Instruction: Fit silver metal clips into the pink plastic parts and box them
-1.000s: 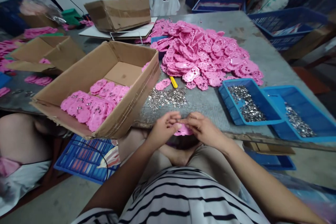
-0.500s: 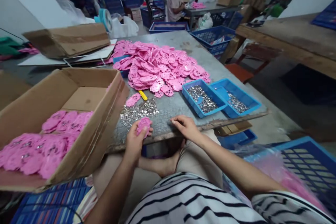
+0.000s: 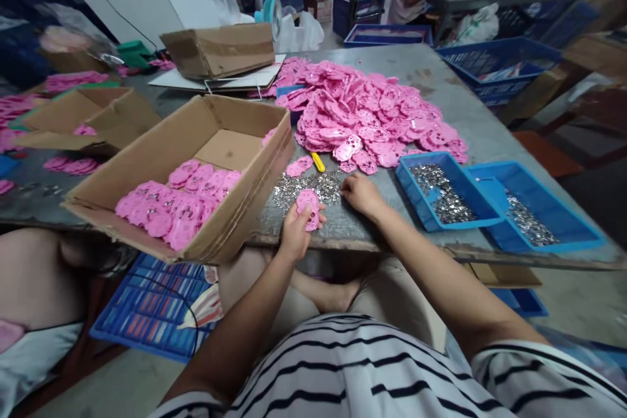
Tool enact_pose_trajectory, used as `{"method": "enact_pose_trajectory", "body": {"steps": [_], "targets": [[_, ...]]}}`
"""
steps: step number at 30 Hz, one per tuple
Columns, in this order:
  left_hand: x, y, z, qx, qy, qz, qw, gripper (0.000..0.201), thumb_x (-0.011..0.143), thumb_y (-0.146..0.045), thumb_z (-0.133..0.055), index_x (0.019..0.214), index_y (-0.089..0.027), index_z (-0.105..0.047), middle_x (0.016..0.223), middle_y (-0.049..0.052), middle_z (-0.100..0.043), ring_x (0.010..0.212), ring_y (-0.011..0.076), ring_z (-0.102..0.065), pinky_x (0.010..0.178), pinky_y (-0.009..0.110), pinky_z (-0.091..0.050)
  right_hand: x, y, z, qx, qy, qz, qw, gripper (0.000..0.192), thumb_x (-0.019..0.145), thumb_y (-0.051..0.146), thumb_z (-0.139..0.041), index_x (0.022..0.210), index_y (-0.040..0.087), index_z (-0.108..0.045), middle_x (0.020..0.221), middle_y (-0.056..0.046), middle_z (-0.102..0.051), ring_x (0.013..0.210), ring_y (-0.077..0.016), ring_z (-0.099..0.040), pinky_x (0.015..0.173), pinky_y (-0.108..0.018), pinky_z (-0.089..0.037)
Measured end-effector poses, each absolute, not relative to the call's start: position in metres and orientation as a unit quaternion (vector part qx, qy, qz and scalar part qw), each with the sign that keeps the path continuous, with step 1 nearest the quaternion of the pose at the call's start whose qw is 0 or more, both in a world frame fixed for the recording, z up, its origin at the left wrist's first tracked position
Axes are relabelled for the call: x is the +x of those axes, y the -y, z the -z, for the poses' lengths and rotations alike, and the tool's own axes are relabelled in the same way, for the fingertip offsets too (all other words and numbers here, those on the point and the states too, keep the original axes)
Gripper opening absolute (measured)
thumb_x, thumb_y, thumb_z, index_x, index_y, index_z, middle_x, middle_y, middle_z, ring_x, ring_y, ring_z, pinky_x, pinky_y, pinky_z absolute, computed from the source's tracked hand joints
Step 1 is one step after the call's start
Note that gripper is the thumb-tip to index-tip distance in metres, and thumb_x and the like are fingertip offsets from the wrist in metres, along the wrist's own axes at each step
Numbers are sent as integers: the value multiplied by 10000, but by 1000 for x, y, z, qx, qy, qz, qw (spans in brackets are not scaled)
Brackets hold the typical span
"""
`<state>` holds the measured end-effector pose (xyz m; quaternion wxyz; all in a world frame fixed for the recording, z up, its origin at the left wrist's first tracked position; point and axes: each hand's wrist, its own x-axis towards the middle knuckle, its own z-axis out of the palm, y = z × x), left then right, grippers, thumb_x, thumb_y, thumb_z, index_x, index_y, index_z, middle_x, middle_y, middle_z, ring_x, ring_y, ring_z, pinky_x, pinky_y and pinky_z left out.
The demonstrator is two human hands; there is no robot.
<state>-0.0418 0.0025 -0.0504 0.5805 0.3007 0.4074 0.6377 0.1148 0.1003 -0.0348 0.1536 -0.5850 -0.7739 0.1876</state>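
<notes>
Left hand (image 3: 295, 235) gripping a pink plastic piece (image 3: 308, 207); right hand (image 3: 359, 192) resting on loose metal parts (image 3: 308, 187).

At frame centre, the left fingers are clamping the piece over the table (image 3: 441, 72) edge; the right fingers are curling together, pinching at the metal scatter. The cardboard box (image 3: 196, 170) at left is holding finished pink pieces. Two blue trays (image 3: 494, 199) at right are containing metal parts. A pink pile (image 3: 372, 114) is occupying the upper centre.
</notes>
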Motion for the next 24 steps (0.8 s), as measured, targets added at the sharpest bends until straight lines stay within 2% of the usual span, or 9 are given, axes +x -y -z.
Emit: {"method": "enact_pose_trajectory", "body": {"steps": [4,8,13,19,24], "targets": [[-41,-3,50,301,-399,-627,598,417,678,-428,-745,921,-145,-560,813,57,-707,576,111,-619,498,207,-445,118,-92,31,-584,783,-173,128,60,781,118,-618,796,153,-664,920,-111,-644,892,-223,-592,752,-292,-420],[-41,-3,48,309,-403,-614,604,412,692,-421,-736,943,-148,-559,821,60,-710,573,110,-615,503,212,-449,127,-77,33,-594,777,-170,124,89,819,151,-582,846,166,-665,945,-112,-662,841,-218,-603,717,-292,-414],[-40,-6,50,316,-413,-606,602,425,673,-432,-745,928,-146,-563,808,60,-708,567,109,-610,494,211,-455,136,-72,37,-598,765,-186,149,171,807,128,-559,916,196,-672,957,-89,-701,836,-201,-620,723,-277,-425],[-34,-1,49,302,-447,-617,572,379,691,-397,-713,928,-146,-558,777,49,-699,546,98,-596,481,198,-447,148,-77,41,-595,744,-242,182,136,767,133,-604,841,192,-702,831,-44,-735,745,-171,-640,698,-261,-461],[-19,3,48,306,-460,-612,567,316,730,-364,-655,943,-154,-551,806,53,-705,544,97,-600,482,196,-449,155,-79,42,-582,735,-288,195,166,783,123,-586,880,161,-716,832,-43,-742,709,-152,-646,669,-247,-480]]}}
